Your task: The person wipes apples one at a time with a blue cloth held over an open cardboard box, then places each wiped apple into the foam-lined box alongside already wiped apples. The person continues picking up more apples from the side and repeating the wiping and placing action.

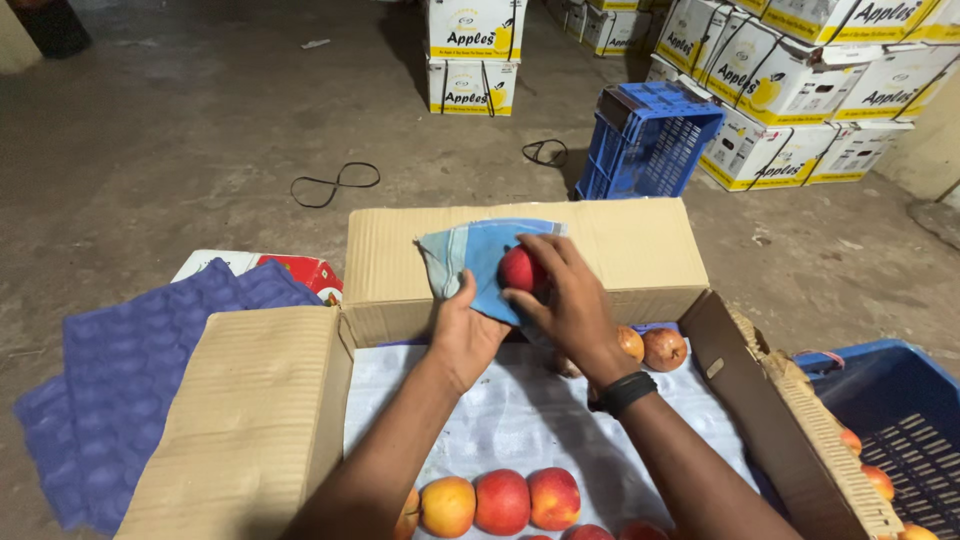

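A: What are your hands doing?
B: Your right hand [562, 295] grips a red apple [520, 270]; your left hand [465, 335] cups the blue cloth [470, 262] under it.
A: Where?
B: Above the open carton [390, 265], with more apples [500, 502] lying on the white liner [530, 420].

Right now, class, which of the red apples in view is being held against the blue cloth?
The red apple gripped by the right hand above the open cardboard box; the left hand holds the blue cloth behind it. Other apples lie loose.
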